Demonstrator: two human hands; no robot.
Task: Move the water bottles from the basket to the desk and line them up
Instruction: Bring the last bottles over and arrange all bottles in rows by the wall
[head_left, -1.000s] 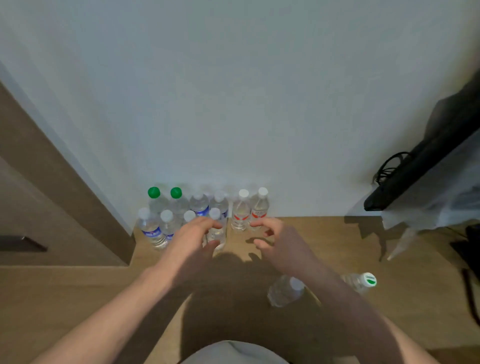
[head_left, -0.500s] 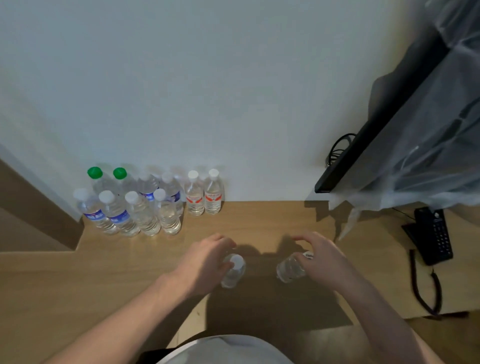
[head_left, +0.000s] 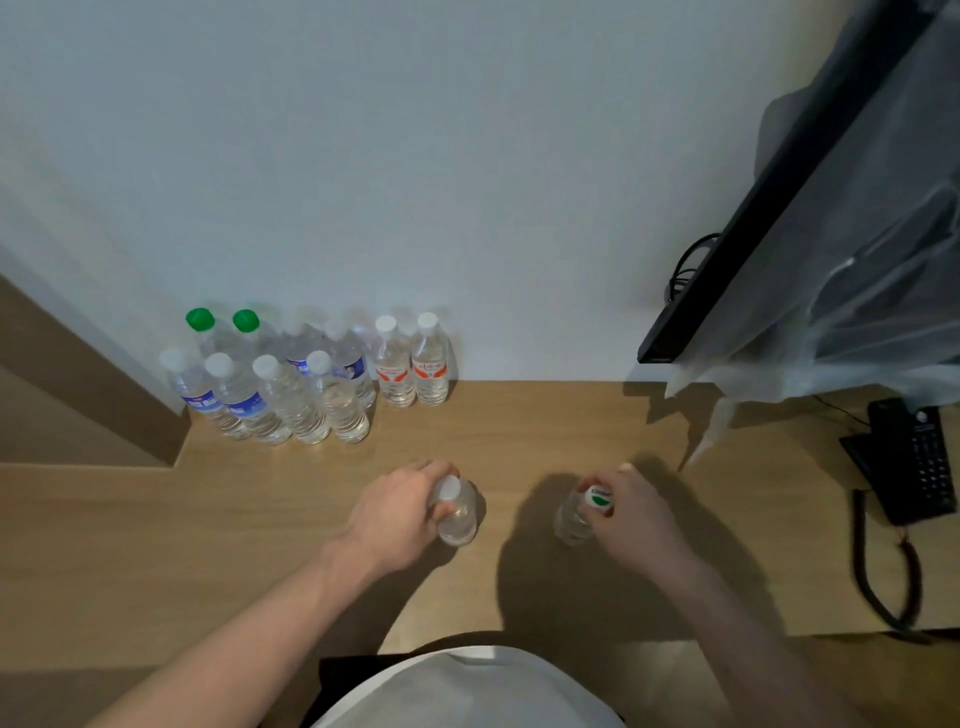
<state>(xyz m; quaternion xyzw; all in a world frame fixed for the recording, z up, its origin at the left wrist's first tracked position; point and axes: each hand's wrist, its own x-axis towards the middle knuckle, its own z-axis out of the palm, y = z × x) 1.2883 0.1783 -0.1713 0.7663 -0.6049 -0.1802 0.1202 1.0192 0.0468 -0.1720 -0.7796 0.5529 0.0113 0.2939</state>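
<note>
Now each hand has a bottle. The left hand (head_left: 397, 512) has its fingers (head_left: 434, 470) wrapped around the neck of a clear plastic bottle with a plain white cap (head_left: 457, 512), and the right hand (head_left: 636, 517) has its fingers closed on a clear plastic bottle with a green-marked white cap (head_left: 576, 514). Both stand on the light wooden surface (head_left: 519, 431), well in front of the cluster of upright clear bottles against the white wall (head_left: 306, 379), and to its right.

To do this well, I would judge, each should be carried upright to the right end of that cluster and set down beside the two red-labelled bottles (head_left: 413, 366), bases flat and touching the neighbours gently so nothing topples.

The held bottles look small, transparent, full and ribbed; their labels cannot be read. No basket is in view.
</note>
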